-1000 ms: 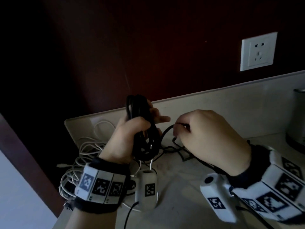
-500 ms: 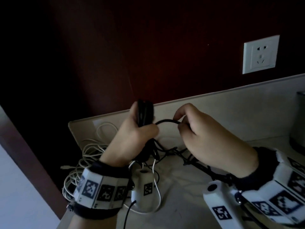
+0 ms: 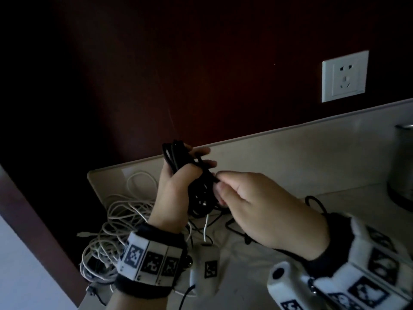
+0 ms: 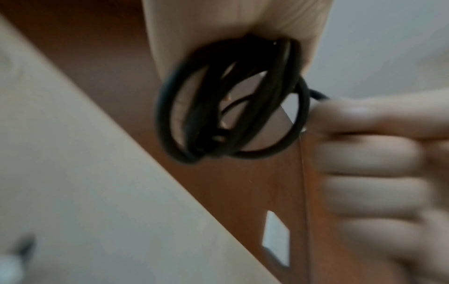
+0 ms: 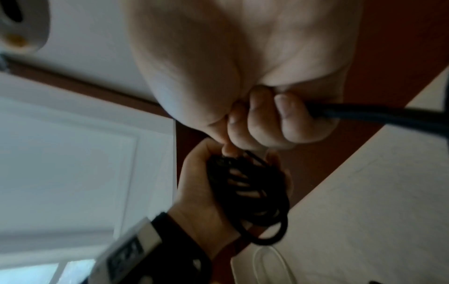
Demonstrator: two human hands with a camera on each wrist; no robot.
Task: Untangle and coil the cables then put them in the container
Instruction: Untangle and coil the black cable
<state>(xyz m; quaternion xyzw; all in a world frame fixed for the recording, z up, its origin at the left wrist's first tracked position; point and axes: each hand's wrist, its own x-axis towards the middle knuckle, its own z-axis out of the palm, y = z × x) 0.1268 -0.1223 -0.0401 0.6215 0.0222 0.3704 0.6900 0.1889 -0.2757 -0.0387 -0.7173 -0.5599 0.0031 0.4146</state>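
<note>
Above the counter [image 3: 257,265] — left hand [image 3: 174,193] grips black coil [image 3: 178,157], right hand [image 3: 266,209] pinches its strand.

Two bare hands: left hand [image 3: 176,193] and right hand [image 3: 268,211], each above one white wristband with black square markers. One black cable coil [image 3: 190,173] at centre, several loops, exact number unclear. One tangled heap of thin white cables [image 3: 118,222] at near left, strands too many to count. One white square wall socket [image 3: 344,76] at far right. One grey metal kettle [image 3: 402,164] at right edge. One pale countertop [image 3: 290,153].
</note>
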